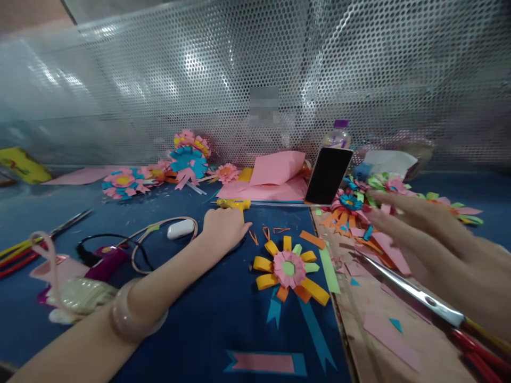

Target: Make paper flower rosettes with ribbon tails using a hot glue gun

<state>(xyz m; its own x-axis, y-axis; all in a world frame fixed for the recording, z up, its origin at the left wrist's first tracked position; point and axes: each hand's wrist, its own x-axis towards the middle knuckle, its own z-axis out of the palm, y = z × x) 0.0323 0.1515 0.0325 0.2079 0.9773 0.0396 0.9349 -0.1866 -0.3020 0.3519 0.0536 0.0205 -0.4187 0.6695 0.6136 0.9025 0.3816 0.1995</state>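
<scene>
My left hand, with a bangle on the wrist, reaches to the middle of the blue table and is closed around a yellow glue gun. My right hand, somewhat blurred, hovers at the right with its fingers stretched out and nothing visible in them. Below it lie red-handled scissors and paper scraps. Between my hands rests a paper flower with yellow, orange and green loops, a pink ring and blue tails. Small orange paper loops lie beyond it. A blue-and-pink ribbon strip is at the front.
A phone leans upright before a purple-capped bottle. Pink paper sheets and finished paper flowers line the perforated metal panel. At left are more scissors, a white case, cables and a purple power bank.
</scene>
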